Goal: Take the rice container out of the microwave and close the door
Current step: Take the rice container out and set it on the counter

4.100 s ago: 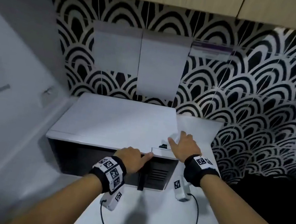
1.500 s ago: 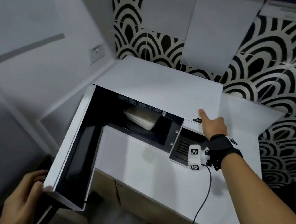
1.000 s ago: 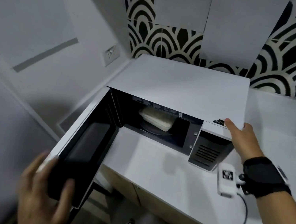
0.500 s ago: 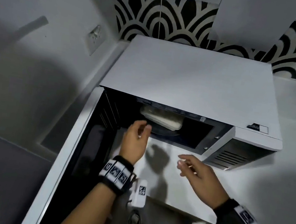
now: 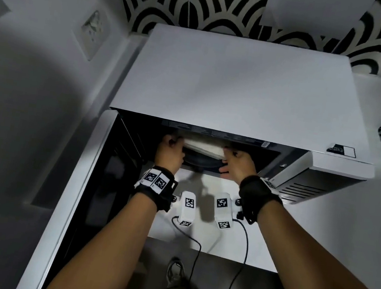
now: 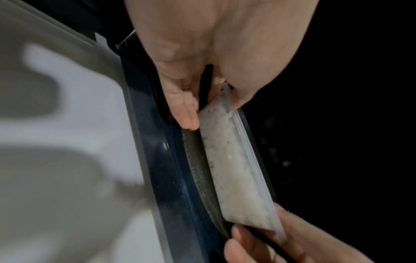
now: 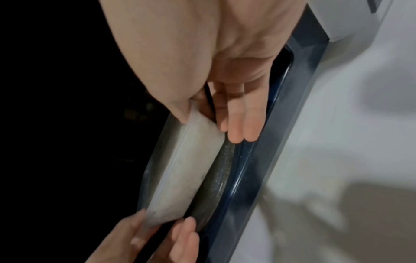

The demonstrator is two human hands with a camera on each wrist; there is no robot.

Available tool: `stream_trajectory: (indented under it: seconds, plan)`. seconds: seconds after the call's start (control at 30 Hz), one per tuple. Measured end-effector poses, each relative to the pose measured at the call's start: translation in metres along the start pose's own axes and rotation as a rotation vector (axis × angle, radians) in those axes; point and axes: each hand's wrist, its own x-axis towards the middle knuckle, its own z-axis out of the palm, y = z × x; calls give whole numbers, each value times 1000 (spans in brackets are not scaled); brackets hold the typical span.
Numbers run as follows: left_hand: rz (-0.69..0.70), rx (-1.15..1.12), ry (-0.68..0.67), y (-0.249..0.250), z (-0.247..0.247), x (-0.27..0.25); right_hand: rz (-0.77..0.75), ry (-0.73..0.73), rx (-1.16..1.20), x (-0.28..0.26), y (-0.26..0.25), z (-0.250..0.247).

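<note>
The white microwave (image 5: 242,90) stands on the counter with its door (image 5: 74,188) swung wide to the left. Inside, on the glass turntable (image 6: 195,160), sits the clear lidded rice container (image 5: 205,146), full of white rice. My left hand (image 5: 172,146) holds its left end and my right hand (image 5: 235,159) its right end. In the left wrist view the thumb of my left hand (image 6: 213,110) lies on the lid rim of the container (image 6: 234,169), fingers beneath. My right hand (image 7: 202,124) pinches the container (image 7: 191,169) likewise.
The microwave's control panel (image 5: 302,181) juts out to the right of the opening. White counter (image 5: 195,239) lies just in front, its edge near my forearms. A wall with a socket (image 5: 92,30) is on the left, behind the open door. My shoes (image 5: 174,273) show on the floor.
Both hands have reached from in front of the opening into the cavity and taken hold of the container's two ends. The door stays open to the left.
</note>
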Motion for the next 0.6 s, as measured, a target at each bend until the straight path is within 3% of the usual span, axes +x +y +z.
stream_trajectory:
  seconds: [0.37,0.6]
  plan:
    - [10,-271,3,-14,-16,-54,-166,37,-19,-41,30,-20]
    - [33,-258,-37,-17,-30,-94,-40,-91,250,-87,38,-53]
